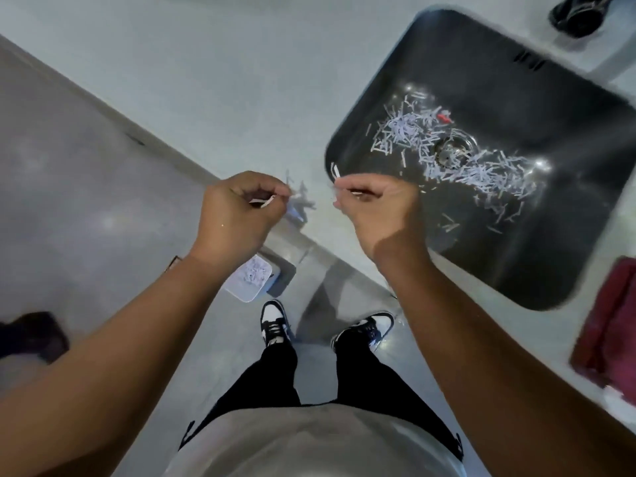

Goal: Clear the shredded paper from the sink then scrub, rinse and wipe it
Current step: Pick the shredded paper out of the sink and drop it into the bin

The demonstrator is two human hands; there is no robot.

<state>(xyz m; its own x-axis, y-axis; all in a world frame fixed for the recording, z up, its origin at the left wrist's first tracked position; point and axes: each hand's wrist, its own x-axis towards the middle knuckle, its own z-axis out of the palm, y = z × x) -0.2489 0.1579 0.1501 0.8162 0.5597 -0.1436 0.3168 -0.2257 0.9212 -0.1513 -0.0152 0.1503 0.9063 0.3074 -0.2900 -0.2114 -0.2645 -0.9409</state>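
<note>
there is one sink [378, 108], and it has one drain [451, 151]. the shredded paper [481, 173] in it is in too many strips to count, surely several dozens. among them lies one small red piece [444, 117]. two hands are in view, the left hand [237, 215] and the right hand [378, 211]; each one pinches a few white strips, how many i cannot tell. on the floor stands one white container [249, 282], and there are two shoes, the left shoe [273, 321] and the right shoe [370, 327]. on the counter lies one dark red cloth [609, 321].
</note>
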